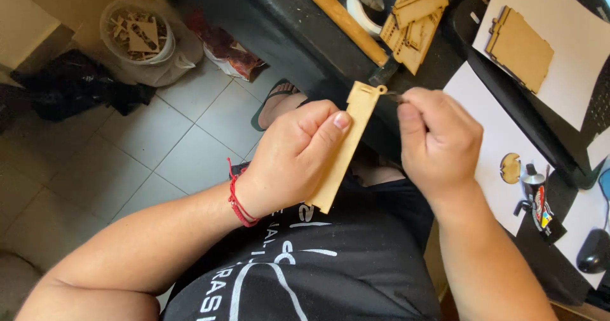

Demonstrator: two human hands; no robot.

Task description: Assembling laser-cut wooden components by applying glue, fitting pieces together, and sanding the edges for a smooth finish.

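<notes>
Head view, looking straight down: the left hand (295, 156) is wrapped around a long, flat wooden strip (346, 146), thumb pressed along its face, fingers (311, 114) clenched around its edge. The strip stands tilted over the person's lap, its notched upper end up near the edge of the dark bench (279, 35), its lower end down against the black shirt (318, 276). A red string bracelet (238, 197) sits on the left wrist.

The right hand (438, 137) is just beside the strip's top end, fingers pinched shut on a small thin tool (395, 96); only its dark tip shows, reaching toward the notch at the top of the strip. What kind of tool it is, I cannot tell.

Up on the bench: a stack of cut wooden pieces (414, 19), a long wooden handle (340, 19) lying aslant, and a roll of white tape (362, 10) behind it. To the right, white paper sheets (502, 130) carry a flat notched wooden panel (520, 48) and a small round wooden piece (509, 168). A glue tube (539, 200) lies near that piece, and a dark computer mouse (594, 251) is at the far right edge.

Down on the tiled floor (127, 162): a clear tub of wooden offcuts (136, 32), a black bag (70, 86), and a foot in a sandal (273, 102) poking out below the bench.
</notes>
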